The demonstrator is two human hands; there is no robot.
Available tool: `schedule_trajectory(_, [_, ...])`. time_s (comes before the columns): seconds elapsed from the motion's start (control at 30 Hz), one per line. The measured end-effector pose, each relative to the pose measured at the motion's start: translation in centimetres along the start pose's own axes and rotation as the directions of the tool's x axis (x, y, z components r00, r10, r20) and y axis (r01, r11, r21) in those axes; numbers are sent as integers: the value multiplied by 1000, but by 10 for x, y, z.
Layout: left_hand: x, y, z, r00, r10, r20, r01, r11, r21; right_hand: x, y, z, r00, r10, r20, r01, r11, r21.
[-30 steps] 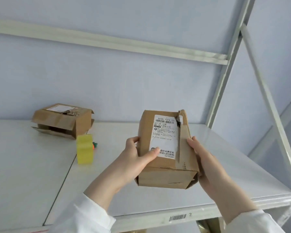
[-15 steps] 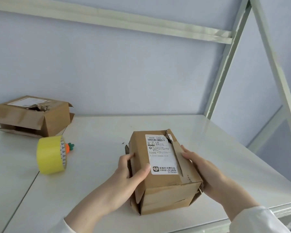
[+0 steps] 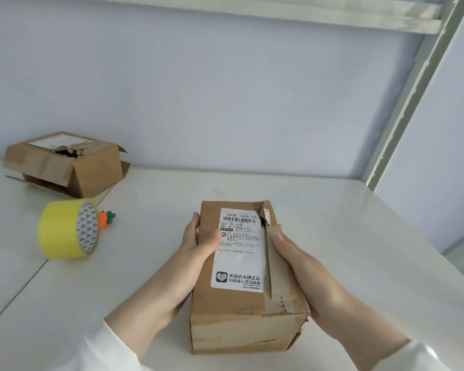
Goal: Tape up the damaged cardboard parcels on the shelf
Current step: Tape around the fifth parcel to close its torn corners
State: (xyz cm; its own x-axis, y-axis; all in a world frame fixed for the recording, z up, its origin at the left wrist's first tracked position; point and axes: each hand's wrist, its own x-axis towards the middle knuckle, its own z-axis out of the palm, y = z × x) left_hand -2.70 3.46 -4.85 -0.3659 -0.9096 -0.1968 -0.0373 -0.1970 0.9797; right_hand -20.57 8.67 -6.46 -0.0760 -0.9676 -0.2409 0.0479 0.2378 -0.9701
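White shelf (image 3: 359, 236) bore the torn parcel (image 3: 239, 311), left hand (image 3: 196, 253) and right hand (image 3: 306, 274) in a grip clamped on its sides. No tape was on it; tape roll (image 3: 62, 228) and second parcel (image 3: 65, 167) lay apart, untouched.

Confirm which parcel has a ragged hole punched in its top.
The far-left parcel, untouched behind the tape roll. The held parcel has a long slit beside its label instead.

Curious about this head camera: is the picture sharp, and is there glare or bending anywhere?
Head view: on the label large print reads clearly, fine print blurs; a soft sheen lies on the shelf at right; the post leans, likely from the wide lens; lighting is even, shadows faint.
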Motion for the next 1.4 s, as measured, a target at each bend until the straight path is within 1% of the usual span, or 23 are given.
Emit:
schedule_trajectory(0.07, [2,-1,2,1000,-3,-6,3,1000,7,2,-1,-2,1000,-6,14,7,998,-62])
schedule_trajectory(0.13, [0,-1,2,1000,-27,11,27,1000,13,3,-9,-4,999,23,25,-19,993,-120])
schedule_trajectory(0.17, [-2,0,1,999,-33,13,33,998,44,4,-13,-6,999,29,31,-25,991,-134])
schedule_trajectory(0.2, [-4,3,-1,1000,-28,7,27,991,130,3,-18,-6,999,38,24,-34,989,-145])
schedule_trajectory(0.23, [-4,5,-3,1000,-7,-2,7,967,255,2,-23,-6,999,36,16,-33,985,-169])
schedule_trajectory(0.27, [-4,8,-5,999,39,4,-38,918,395,2,-25,-8,999,33,13,-29,980,-195])
schedule_trajectory(0.33, [2,17,-9,983,167,82,-181,752,634,3,-31,-12,999,39,19,-34,975,-221])
schedule_trajectory(0.37, [8,23,-9,967,214,139,-249,667,702,4,-34,-14,999,41,23,-35,974,-226])
schedule_trajectory(0.4, [16,30,-8,951,247,188,-302,605,737,5,-37,-15,999,48,19,-42,973,-229])
schedule_trajectory(0.47, [36,42,-3,928,284,240,-363,548,753,10,-42,-15,999,53,-5,-53,972,-228])
schedule_trajectory(0.57, [60,55,9,930,252,269,-362,482,798,18,-46,-16,1000,-8,-29,2,977,-213])
schedule_trajectory(0.6, [66,57,11,929,235,285,-366,477,799,19,-47,-16,999,-35,-31,28,976,-215])
schedule_trajectory(0.7, [75,62,8,907,210,365,-419,537,732,24,-47,-22,995,-92,-27,83,965,-250])
schedule_trajectory(0.77, [76,66,4,881,208,425,-467,530,708,26,-47,-26,995,-99,-21,90,962,-260])
schedule_trajectory(0.87, [78,70,1,868,134,478,-475,502,722,28,-46,-32,996,-89,-17,83,974,-211])
schedule_trajectory(1.0, [80,71,4,836,61,545,-492,524,696,30,-47,-36,996,-83,-9,81,987,-137])
schedule_trajectory(1.1, [81,70,8,819,31,573,-517,475,712,32,-48,-37,996,-83,-9,82,992,-100])
schedule_trajectory(1.2, [84,72,11,818,22,575,-518,464,719,34,-48,-36,996,-89,-11,87,988,-128])
schedule_trajectory(1.33, [90,75,19,811,-44,584,-513,427,745,34,-46,-37,997,-77,-24,74,990,-122])
schedule_trajectory(1.4, [94,77,20,800,-17,599,-536,428,728,34,-46,-39,996,-78,-33,73,991,-115])
